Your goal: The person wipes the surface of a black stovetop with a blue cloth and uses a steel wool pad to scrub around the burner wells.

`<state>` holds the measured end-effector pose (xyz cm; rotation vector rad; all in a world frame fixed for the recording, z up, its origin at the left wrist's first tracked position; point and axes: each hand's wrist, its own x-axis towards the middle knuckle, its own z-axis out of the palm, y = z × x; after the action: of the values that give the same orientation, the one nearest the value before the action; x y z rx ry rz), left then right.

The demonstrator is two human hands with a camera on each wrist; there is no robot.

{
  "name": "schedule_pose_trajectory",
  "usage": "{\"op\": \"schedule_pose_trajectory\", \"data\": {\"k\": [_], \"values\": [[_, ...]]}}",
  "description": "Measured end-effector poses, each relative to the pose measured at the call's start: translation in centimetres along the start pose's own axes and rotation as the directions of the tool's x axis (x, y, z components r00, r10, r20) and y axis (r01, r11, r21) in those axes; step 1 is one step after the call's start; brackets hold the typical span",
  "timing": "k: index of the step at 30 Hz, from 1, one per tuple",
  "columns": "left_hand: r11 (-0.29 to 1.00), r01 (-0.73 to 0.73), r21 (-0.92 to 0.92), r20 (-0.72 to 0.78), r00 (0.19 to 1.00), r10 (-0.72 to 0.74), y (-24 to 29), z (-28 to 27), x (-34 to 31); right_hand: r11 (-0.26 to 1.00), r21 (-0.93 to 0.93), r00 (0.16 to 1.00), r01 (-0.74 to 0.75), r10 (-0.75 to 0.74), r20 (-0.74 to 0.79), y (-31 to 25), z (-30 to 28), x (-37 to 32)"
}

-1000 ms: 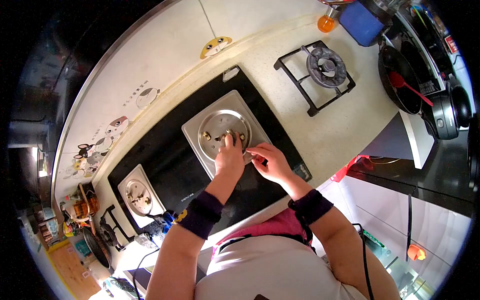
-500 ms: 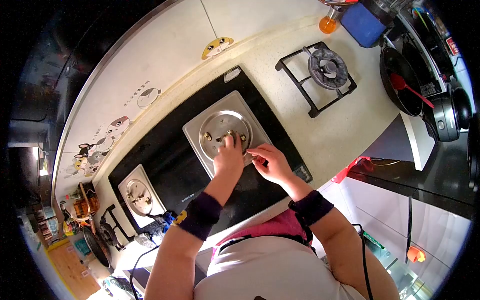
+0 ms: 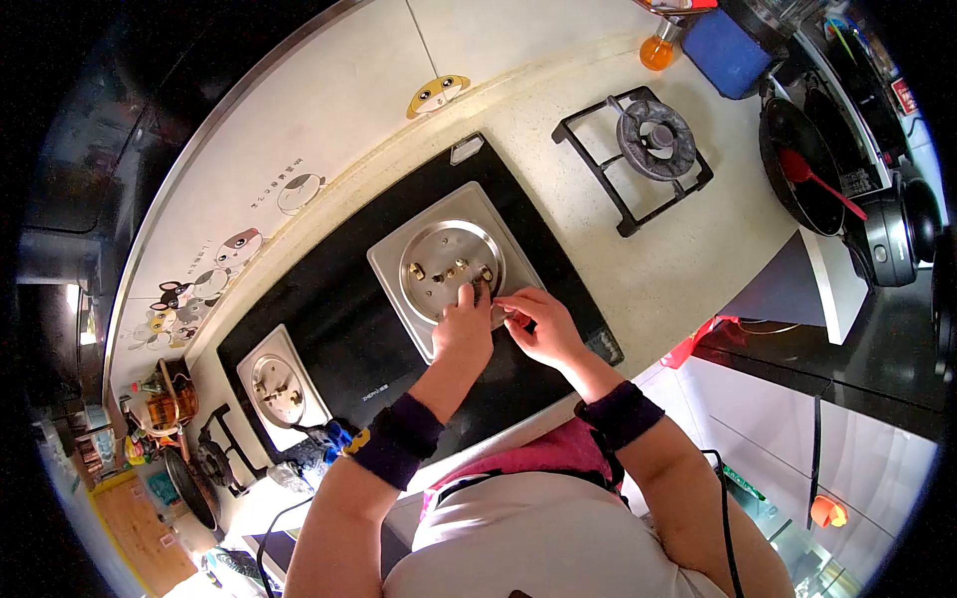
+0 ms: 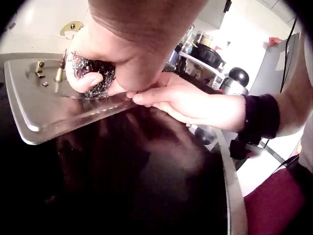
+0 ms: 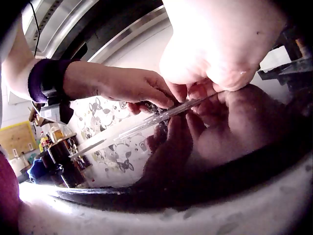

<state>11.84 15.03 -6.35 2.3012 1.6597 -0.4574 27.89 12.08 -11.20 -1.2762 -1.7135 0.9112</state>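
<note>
A square stainless steel burner plate (image 3: 474,204) with a round recess is set in a black glass hob (image 3: 339,289). Small brass fittings (image 3: 417,270) stand in the recess. My left hand (image 3: 465,334) holds a silvery wire scouring pad (image 4: 100,68) in bent fingers, against the near part of the plate. The palm hides much of the pad. Close beside it, my right hand (image 3: 543,327) pinches the plate's near right edge between thumb and fingertips. Its other fingers are curled under.
Left on the hob is a second steel plate (image 3: 257,364). A black pan support (image 3: 628,214) with a burner ring (image 3: 688,149) lies on the pale counter to the right. Beyond it are a black pan (image 3: 783,135) with a red utensil (image 3: 827,184) and an orange-based bottle (image 3: 656,53).
My left hand has drawn back from the recess toward the plate's near right edge, uncovering fittings in the middle. The right hand keeps its place at the edge.
</note>
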Motion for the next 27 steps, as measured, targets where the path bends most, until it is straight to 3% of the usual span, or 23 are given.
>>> {"op": "schedule_pose_trajectory", "data": {"k": [3, 7, 15, 19, 20, 23, 27], "values": [[0.997, 0.066, -0.04, -0.023, 0.998, -0.067, -0.6, -1.0, 1.5, 1.0, -0.001, 1.0, 0.008, -0.008, -0.008, 0.0, -0.1, -0.1], [0.993, 0.054, -0.106, 0.064, 0.997, -0.047, -0.1, -0.4, 1.5, 1.0, -0.006, 1.0, 0.006, -0.006, -0.006, 0.1, -0.1, -0.2], [0.992, 0.093, -0.083, 0.053, 0.995, -0.089, 0.0, -1.2, 1.9, 1.0, -0.004, 1.0, 0.01, -0.01, -0.013, 0.1, -0.1, -0.1], [0.998, 0.018, -0.061, 0.125, 0.992, -0.01, 0.0, -1.9, 0.1, 1.0, -0.004, 1.0, 0.0, 0.0, 0.0, -0.3, -0.2, 0.0], [0.999, 0.029, -0.019, 0.16, 0.987, -0.026, -0.2, -1.9, 0.8, 1.0, -0.003, 1.0, 0.003, -0.003, 0.004, -0.3, -0.3, 0.2], [0.991, 0.122, -0.056, 0.077, 0.99, -0.118, 0.4, -2.2, 1.8, 1.0, -0.007, 1.0, 0.018, -0.018, -0.005, -0.2, -0.3, 0.1], [0.992, 0.103, -0.07, 0.135, 0.986, -0.093, 0.8, -1.5, 0.9, 1.0, -0.005, 1.0, 0.022, -0.022, -0.015, 0.1, 0.1, 0.1]]}}
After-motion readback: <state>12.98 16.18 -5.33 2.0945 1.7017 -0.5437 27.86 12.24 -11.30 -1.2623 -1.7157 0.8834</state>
